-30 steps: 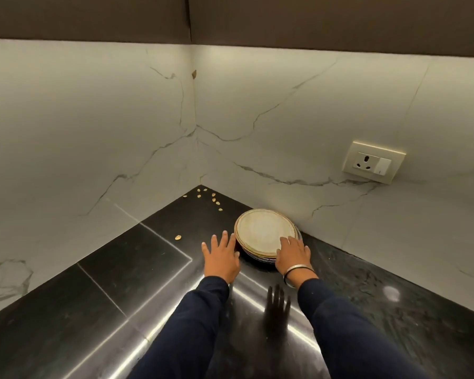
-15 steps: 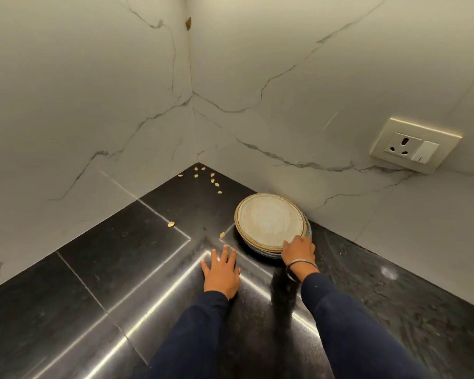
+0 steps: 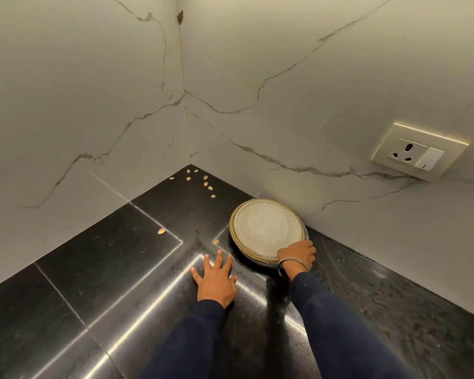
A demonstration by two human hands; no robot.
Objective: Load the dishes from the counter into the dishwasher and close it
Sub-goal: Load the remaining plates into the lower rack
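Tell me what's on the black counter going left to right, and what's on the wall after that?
Lone seed → left hand → plates → right hand → socket on the wall.

We saw a glossy black stone table (image 3: 99, 283), matt speckled ceramic plates (image 3: 267, 228) at two o'clock, veined marble-look walls (image 3: 80, 91), a metal bangle (image 3: 282, 265).

Stack of round beige plates (image 3: 267, 228) lying flat on black counter (image 3: 107, 269), just beside right wall
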